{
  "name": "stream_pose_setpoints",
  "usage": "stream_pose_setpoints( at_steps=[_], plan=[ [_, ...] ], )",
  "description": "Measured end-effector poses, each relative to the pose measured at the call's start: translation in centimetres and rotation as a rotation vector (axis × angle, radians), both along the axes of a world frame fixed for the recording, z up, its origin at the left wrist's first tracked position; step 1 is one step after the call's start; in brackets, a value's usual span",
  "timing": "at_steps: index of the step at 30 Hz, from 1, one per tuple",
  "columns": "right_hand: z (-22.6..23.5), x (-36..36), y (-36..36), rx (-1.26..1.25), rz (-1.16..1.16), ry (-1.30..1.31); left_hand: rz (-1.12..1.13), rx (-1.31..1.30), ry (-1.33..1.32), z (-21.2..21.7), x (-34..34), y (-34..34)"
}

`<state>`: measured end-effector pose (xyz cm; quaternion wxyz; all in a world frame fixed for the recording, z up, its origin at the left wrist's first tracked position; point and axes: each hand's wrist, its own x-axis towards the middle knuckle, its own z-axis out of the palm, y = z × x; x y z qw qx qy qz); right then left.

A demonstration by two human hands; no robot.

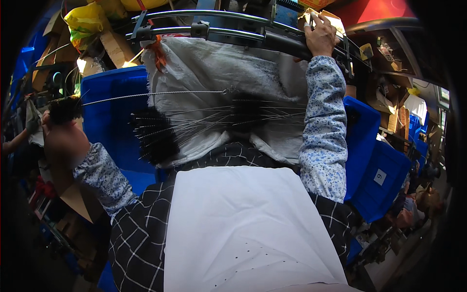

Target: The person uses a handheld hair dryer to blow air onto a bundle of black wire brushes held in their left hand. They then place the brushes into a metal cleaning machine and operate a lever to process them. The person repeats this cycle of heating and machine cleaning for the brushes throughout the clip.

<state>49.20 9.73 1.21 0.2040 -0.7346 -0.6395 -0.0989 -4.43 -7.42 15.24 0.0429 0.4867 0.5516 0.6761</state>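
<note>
My left hand (58,138) is out at the far left, closed on the black bristle end of a long twisted-wire brush (146,95) whose wire stem runs right across the blue bin toward a metal fitting. My right hand (321,34) is raised at the top, gripping a black machine handle bar (287,41) on a metal frame. Several more wire brushes with black bristle heads (155,136) lie in a pile on a grey-white woven sack (214,73) in front of me. A white sheet (243,224) covers my lap over a checked apron.
Blue plastic bins stand at left (109,112) and right (379,180). Yellow bags (87,19) and cardboard boxes crowd the top left. Another person's hand (17,138) shows at the far left edge. Cluttered shelves fill the right side.
</note>
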Motion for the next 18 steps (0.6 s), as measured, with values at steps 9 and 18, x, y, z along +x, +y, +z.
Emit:
stream_pose_setpoints(
  at_steps=[9, 18],
  plan=[
    [1.1, 6.8, 3.5, -0.214, 0.186, -0.040, -0.621, -0.047, -0.495, -1.9, 7.7, 1.7],
    [10.5, 5.7, -12.5, -0.673, 0.453, 0.569, -0.677, -0.266, -0.528, -2.6, 14.6, 2.0]
  ],
)
